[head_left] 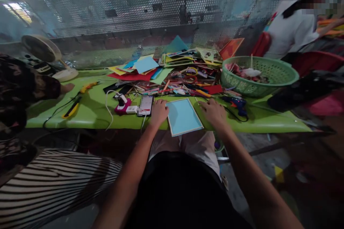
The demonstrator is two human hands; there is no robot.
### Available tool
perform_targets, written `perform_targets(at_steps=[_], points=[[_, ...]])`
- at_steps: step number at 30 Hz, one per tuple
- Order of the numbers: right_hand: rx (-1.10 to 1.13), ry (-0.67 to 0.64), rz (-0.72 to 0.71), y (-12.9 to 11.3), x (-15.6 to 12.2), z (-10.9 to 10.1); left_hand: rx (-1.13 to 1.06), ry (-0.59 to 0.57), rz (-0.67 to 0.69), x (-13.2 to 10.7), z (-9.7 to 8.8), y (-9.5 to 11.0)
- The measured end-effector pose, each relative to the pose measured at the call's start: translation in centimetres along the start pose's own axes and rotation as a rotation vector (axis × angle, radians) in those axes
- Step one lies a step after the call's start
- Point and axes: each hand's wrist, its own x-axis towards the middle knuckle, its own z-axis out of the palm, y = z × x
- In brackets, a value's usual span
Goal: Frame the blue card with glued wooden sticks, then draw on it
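Observation:
A light blue rectangular panel with a thin pale frame (184, 117) lies at the front edge of the green table, its near end reaching past the edge. My left hand (159, 111) rests at the panel's upper left side, fingers loosely extended and touching or very near the frame. To the right of the panel is my right hand (214, 111), palm down on the table with its fingers apart. A thin pale strip shows by its fingertips; whether they touch it is unclear. Just left of my left hand lies a phone (146, 106) with a lit screen.
Behind the panel sit piled pencils and craft bits, coloured paper (146, 65) and a green basket (258, 87). A blue glue gun (236, 103) lies right, a yellow-black tool (72, 109) left, beside a pink power socket (123, 105). Other people are at both sides.

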Motion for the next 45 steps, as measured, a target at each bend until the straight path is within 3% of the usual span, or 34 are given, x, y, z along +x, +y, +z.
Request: perform_targets(at_steps=[5, 12, 18, 33, 36, 40, 45], points=[[-0.110, 0.002, 0.062, 0.4, -0.1, -0.1, -0.005, 0.001, -0.029, 0.1, 0.3, -0.1], [-0.096, -0.061, -0.027, 0.6, -0.2, 0.2, 0.027, -0.028, -0.051, 0.4, 0.6, 0.1], [-0.072, 0.031, 0.037, 0.7, -0.5, 0.4, 0.044, -0.026, -0.058, 0.4, 0.6, 0.1], [0.301, 0.195, -0.031, 1.8, -1.2, 0.9, 0.081, 0.039, -0.061, -0.1, 0.2, 0.1], [0.423, 0.208, -0.029, 2.4, -2.4, 0.6, 0.088, 0.056, -0.085, -0.1, 0.2, 0.0], [0.510, 0.200, -0.069, 2.4, -6.0, 0.3, 0.088, 0.064, -0.119, -0.2, 0.1, 0.1], [0.441, 0.168, -0.117, 1.2, -9.3, 0.7, 0.077, 0.064, -0.138, -0.4, -0.1, 0.2]])
